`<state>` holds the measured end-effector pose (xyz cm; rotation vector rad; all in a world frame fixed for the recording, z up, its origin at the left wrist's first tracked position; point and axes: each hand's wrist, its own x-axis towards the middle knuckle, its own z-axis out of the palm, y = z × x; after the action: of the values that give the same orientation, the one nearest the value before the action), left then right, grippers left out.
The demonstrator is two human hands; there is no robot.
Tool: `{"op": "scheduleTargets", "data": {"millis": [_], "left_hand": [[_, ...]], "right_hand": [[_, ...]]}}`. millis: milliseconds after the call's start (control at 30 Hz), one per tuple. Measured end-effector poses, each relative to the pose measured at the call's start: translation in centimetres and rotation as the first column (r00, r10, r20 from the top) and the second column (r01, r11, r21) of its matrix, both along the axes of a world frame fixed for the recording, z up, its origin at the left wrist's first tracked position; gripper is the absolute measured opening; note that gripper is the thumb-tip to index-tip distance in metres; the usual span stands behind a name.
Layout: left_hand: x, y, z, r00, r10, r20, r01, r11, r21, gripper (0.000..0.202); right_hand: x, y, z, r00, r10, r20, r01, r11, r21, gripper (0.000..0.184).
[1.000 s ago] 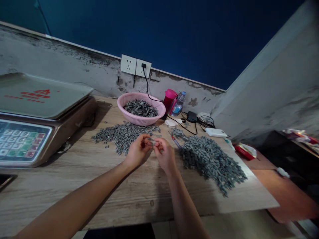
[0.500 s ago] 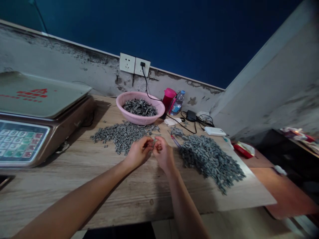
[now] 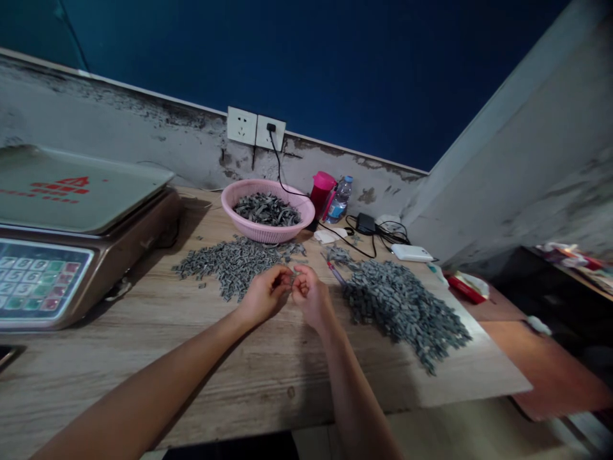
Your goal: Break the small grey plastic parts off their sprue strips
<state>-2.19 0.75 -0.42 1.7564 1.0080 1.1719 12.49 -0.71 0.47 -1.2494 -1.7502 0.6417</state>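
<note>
My left hand [image 3: 266,291] and my right hand [image 3: 311,295] meet fingertip to fingertip over the middle of the wooden table [image 3: 230,377]. Both are closed in a pinch around a small grey piece [image 3: 294,276], mostly covered by the fingers. Just beyond my left hand lies a spread of small grey pieces [image 3: 234,259]. To the right of my right hand is a larger heap of grey pieces [image 3: 407,306]. Behind the hands stands a pink plastic basket [image 3: 269,232] holding grey strip-like scraps [image 3: 268,209].
A weighing scale [image 3: 86,255] takes up the left side. Towards the wall are a pink-lidded cup [image 3: 322,188], a water bottle [image 3: 341,199], a black adapter [image 3: 366,222] with cables and a white box [image 3: 412,253]. A slim pen-like tool [image 3: 335,273] lies beside the right heap.
The view has shifted slightly. Both hands stay together in nearly the same spot, with only small finger movements around the grey piece.
</note>
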Motion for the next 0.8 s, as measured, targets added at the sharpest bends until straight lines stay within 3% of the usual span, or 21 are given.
{"op": "scheduleTargets", "data": {"millis": [100,300,433,533,667,800], "left_hand": [[0.1,-0.2,0.3,1.000,0.006,-0.019,-0.005,0.999,0.046,0.020],[0.0,-0.9,0.5,0.974,-0.014,-0.225,0.069,0.969,0.239,0.027],[0.1,-1.1,0.1,0.935,0.090,-0.342,0.057,0.917,0.395,0.027],[0.3,-1.1,-0.1,0.911,0.148,-0.386,0.040,0.898,0.439,0.024],[0.7,-1.1,-0.1,0.941,0.151,-0.302,-0.017,0.915,0.403,0.019],[0.6,-1.1,0.3,0.984,0.130,-0.122,-0.105,0.975,0.197,0.018]], "right_hand": [[-0.2,0.0,0.0,0.999,-0.025,-0.019,0.025,1.000,-0.005,0.040],[-0.5,0.1,-0.3,0.996,-0.042,-0.076,0.039,0.998,-0.044,0.044],[-1.0,-0.2,-0.1,0.993,-0.117,-0.027,0.115,0.991,-0.061,0.047],[-1.5,-0.4,-0.1,0.979,-0.200,0.031,0.202,0.979,-0.042,0.048],[-1.9,-0.4,-0.3,0.976,-0.220,0.006,0.220,0.976,0.012,0.049],[-1.8,-0.3,-0.4,0.980,-0.172,-0.102,0.169,0.985,-0.042,0.048]]}}
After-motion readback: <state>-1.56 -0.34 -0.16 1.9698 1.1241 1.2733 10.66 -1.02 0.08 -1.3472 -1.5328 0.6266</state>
